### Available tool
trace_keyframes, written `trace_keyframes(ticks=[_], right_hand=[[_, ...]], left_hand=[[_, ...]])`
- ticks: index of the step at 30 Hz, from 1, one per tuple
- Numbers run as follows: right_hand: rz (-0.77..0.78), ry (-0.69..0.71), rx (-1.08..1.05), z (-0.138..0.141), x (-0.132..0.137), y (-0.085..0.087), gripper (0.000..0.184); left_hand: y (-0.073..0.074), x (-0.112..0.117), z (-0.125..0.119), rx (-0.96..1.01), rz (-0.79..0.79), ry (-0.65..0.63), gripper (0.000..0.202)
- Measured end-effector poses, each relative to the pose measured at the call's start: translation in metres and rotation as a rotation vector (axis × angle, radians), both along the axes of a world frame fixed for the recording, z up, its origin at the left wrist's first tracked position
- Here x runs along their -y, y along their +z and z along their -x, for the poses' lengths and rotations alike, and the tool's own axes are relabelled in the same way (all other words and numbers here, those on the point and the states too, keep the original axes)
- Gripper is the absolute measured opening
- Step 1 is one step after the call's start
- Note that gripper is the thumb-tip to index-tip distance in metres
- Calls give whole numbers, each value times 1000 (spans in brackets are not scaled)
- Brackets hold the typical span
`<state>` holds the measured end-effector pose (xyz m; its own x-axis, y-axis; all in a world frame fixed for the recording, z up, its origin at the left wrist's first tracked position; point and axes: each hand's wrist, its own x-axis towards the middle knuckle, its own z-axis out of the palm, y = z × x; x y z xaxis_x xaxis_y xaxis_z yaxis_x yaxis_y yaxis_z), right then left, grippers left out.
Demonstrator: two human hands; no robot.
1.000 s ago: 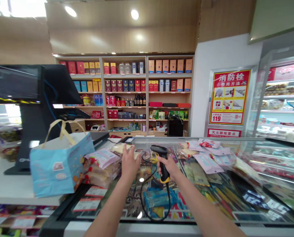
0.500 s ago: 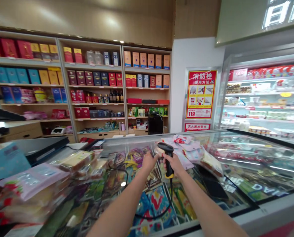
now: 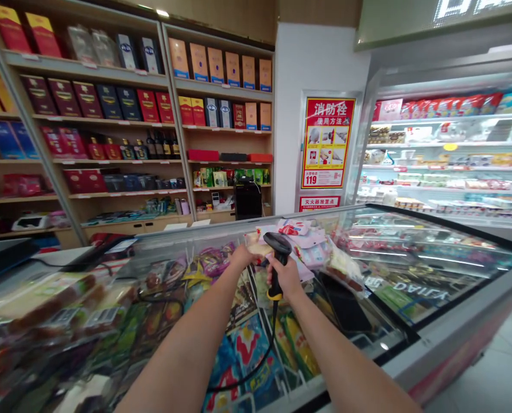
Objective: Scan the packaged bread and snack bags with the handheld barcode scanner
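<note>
My right hand is wrapped round the handle of a black barcode scanner with a yellow band, its cable trailing back toward me over the glass. My left hand reaches just left of the scanner head and closes on a clear-wrapped packet lying on the freezer's glass lid. A pile of pink and white snack packets lies right behind both hands.
Wrapped sandwiches lie blurred on the glass at the left. Shelves of boxed goods fill the back wall. An open chiller stands at the right, and a red fire-hydrant poster hangs beside it.
The view has swung right, so the blue bag and till screen left the picture. My left hand moved from the packets at the left to the packet beside the scanner head.
</note>
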<state>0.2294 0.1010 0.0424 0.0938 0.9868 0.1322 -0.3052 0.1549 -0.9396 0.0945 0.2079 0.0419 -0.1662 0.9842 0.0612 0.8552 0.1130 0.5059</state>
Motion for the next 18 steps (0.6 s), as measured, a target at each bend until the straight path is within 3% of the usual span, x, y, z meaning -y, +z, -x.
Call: trace_keyframes(ticks=[5,8,12,14,18], right_hand=[[-3,21,-11,-2,5,5,36],[8,96,-6,0,11,7,38],[46,251,31,4,19,8,41],[60,338,53,5,22,7,42],[97,476,135,5,25,3,42]], left_hand=[[6,19,10,-7,132,62,63],[6,41,30,12,62,88,63],[2,75,61,243,-22,78,54],[-1,88,75,300,-113,53,53],[-12,103,97,236,-507,-14,69]])
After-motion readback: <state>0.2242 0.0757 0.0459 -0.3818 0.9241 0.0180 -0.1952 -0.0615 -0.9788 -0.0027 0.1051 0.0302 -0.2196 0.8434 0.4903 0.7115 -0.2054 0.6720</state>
